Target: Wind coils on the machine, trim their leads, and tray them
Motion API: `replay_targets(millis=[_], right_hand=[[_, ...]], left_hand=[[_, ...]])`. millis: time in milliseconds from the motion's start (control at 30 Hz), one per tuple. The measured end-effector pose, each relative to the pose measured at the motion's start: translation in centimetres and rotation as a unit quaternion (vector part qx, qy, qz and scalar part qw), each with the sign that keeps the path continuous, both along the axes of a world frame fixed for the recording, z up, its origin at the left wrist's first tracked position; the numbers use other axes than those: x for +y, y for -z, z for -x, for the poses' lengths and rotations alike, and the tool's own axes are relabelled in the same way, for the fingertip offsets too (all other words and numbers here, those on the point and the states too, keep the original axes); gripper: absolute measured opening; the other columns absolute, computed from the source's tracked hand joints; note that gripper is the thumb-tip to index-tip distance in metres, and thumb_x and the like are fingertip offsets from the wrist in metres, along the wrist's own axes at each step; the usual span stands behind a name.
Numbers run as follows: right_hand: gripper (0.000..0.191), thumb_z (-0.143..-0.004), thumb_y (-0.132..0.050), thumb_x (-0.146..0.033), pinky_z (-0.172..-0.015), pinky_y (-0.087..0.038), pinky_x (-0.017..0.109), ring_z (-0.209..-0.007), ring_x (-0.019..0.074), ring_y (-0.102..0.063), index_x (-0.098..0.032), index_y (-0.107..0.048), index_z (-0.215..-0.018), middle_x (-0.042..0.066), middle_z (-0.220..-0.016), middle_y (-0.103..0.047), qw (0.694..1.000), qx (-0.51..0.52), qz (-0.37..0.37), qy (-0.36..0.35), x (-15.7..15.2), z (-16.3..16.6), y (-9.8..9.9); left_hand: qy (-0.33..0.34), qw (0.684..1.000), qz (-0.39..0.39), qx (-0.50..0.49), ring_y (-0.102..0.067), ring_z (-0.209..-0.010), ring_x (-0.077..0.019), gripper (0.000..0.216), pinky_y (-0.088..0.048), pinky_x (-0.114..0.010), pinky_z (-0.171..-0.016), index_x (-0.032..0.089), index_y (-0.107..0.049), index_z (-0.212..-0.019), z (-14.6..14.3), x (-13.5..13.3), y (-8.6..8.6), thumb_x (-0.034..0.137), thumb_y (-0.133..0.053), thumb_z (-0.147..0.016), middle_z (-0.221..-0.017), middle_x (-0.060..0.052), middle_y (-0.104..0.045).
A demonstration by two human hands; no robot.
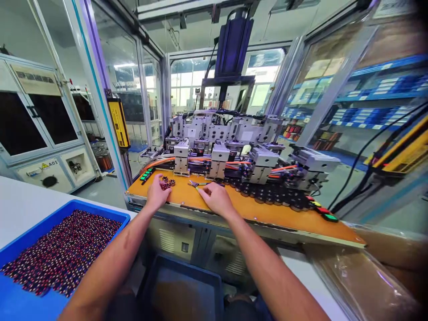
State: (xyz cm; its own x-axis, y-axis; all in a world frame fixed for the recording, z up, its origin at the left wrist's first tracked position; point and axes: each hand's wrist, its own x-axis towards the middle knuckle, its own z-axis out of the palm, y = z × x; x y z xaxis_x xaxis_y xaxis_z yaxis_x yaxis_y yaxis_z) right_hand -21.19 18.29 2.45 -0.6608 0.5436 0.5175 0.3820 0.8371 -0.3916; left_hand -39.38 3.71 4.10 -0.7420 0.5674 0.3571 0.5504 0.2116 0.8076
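On the orange worktop, my left hand (158, 195) has its fingers and thumb curled about a small ring-shaped part (165, 186), dark with copper-coloured bits. A similar ring part (172, 182) lies right beside it, touching or nearly so. My right hand (216, 197) is closed around the handles of small pliers (194, 183), whose jaws point left toward those parts. Part of the handles is hidden by my fingers. To the right of this hand, rows of dark round parts (267, 192) stand along the worktop in front of the machine.
A machine with several grey clamp heads (219, 156) and orange hoses spans the back of the worktop (203, 204). Green buttons (147, 174) sit at left, coloured buttons (323, 210) at right. A blue tray (72, 204) full of small parts stands left; a dark bin (182, 263) is below.
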Motion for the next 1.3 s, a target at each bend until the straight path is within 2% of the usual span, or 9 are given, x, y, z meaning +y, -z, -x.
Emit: replay_targets(millis=[200, 433, 533, 600, 667, 767, 933, 1100, 1300], right_hand=[[0.023, -0.095, -0.059, -0.036, -0.08, -0.053, 0.035, -0.083, 0.0159, -0.062, -0.013, -0.062, -0.091, 0.004, -0.091, -0.063, 0.99, 0.135, 0.03, -0.033, -1.6, -0.8, -1.1], [0.014, -0.094, -0.057, -0.03, -0.067, -0.058, 0.027, -0.077, 0.0155, -0.067, -0.018, -0.063, -0.098, 0.006, -0.095, -0.069, 0.951, 0.199, 0.084, -0.22, -14.1, -7.4, -1.2], [0.025, -0.09, -0.063, -0.017, -0.08, -0.057, 0.032, -0.097, 0.0202, -0.066, -0.017, -0.06, -0.115, 0.012, -0.117, -0.065, 0.949, 0.203, -0.064, -0.234, -18.2, -10.9, -1.1], [0.029, -0.09, -0.061, -0.011, -0.085, -0.055, 0.034, -0.101, 0.0216, -0.065, -0.015, -0.06, -0.118, 0.014, -0.118, -0.065, 0.946, 0.144, -0.16, -0.241, -19.4, -12.6, -1.1], [0.023, -0.092, -0.053, -0.008, -0.077, -0.054, 0.031, -0.089, 0.0188, -0.066, -0.013, -0.063, -0.111, 0.01, -0.105, -0.069, 0.949, 0.076, -0.172, -0.254, -19.8, -13.6, -1.2], [0.022, -0.096, -0.044, -0.007, -0.062, -0.048, 0.027, -0.07, 0.014, -0.063, -0.015, -0.065, -0.096, 0.004, -0.082, -0.069, 0.952, 0.021, -0.114, -0.282, -19.9, -14.4, -1.4], [0.017, -0.099, -0.045, -0.015, -0.064, -0.044, 0.025, -0.073, 0.0117, -0.061, -0.016, -0.062, -0.103, 0.003, -0.085, -0.067, 0.949, -0.02, 0.013, -0.314, -20.2, -15.0, -1.0], [0.022, -0.101, -0.043, -0.016, -0.057, -0.041, 0.026, -0.061, 0.0118, -0.056, -0.016, -0.064, -0.099, 0.001, -0.073, -0.063, 0.937, -0.025, 0.023, -0.349, -20.0, -15.0, -0.7], [0.022, -0.094, -0.053, -0.01, -0.071, -0.052, 0.024, -0.087, 0.0146, -0.067, -0.017, -0.066, -0.111, 0.008, -0.104, -0.069, 0.941, 0.054, 0.053, -0.331, -20.0, -15.3, -1.1]], left_hand=[[0.04, 0.993, -0.102, -0.034, -0.069, -0.084, -0.0159, 0.062, -0.056, -0.031, -0.079, 0.018, -0.039, -0.132, -3.1, -6.7, -0.9, 0.013, -0.065, -0.075, -0.109, -0.009, -0.065], [0.147, 0.966, -0.21, -0.045, -0.069, -0.097, -0.0184, 0.058, -0.058, -0.031, -0.082, 0.029, -0.047, -0.127, -13.1, -16.8, 0.7, 0.011, -0.07, -0.077, -0.11, -0.006, -0.072], [0.176, 0.961, -0.214, 0.007, -0.07, -0.098, -0.0164, 0.066, -0.059, -0.028, -0.083, 0.035, -0.048, -0.13, -15.9, -19.1, 1.8, 0.002, -0.068, -0.078, -0.112, -0.003, -0.072], [0.196, 0.959, -0.202, 0.026, -0.07, -0.097, -0.0155, 0.072, -0.059, -0.028, -0.084, 0.035, -0.046, -0.135, -16.8, -19.7, 2.3, -0.002, -0.067, -0.077, -0.114, -0.004, -0.071], [0.218, 0.955, -0.201, 0.034, -0.069, -0.098, -0.0156, 0.076, -0.059, -0.028, -0.086, 0.031, -0.043, -0.139, -17.1, -19.9, 2.8, -0.004, -0.067, -0.076, -0.116, -0.005, -0.071], [0.245, 0.946, -0.212, 0.026, -0.069, -0.102, -0.0165, 0.077, -0.058, -0.028, -0.09, 0.025, -0.042, -0.14, -17.2, -19.8, 3.3, -0.006, -0.068, -0.074, -0.116, -0.008, -0.07], [0.247, 0.945, -0.215, -0.011, -0.068, -0.104, -0.0146, 0.075, -0.056, -0.024, -0.092, 0.024, -0.044, -0.138, -17.5, -19.6, 3.9, -0.006, -0.068, -0.074, -0.115, -0.007, -0.07], [0.245, 0.947, -0.204, -0.032, -0.068, -0.104, -0.0131, 0.076, -0.055, -0.023, -0.094, 0.026, -0.043, -0.139, -17.5, -19.8, 4.3, -0.007, -0.067, -0.075, -0.116, -0.006, -0.069], [0.244, 0.946, -0.204, -0.069, -0.068, -0.1, -0.011, 0.076, -0.055, -0.019, -0.091, 0.029, -0.043, -0.139, -17.6, -20.1, 4.6, -0.005, -0.067, -0.076, -0.114, -0.004, -0.069]])
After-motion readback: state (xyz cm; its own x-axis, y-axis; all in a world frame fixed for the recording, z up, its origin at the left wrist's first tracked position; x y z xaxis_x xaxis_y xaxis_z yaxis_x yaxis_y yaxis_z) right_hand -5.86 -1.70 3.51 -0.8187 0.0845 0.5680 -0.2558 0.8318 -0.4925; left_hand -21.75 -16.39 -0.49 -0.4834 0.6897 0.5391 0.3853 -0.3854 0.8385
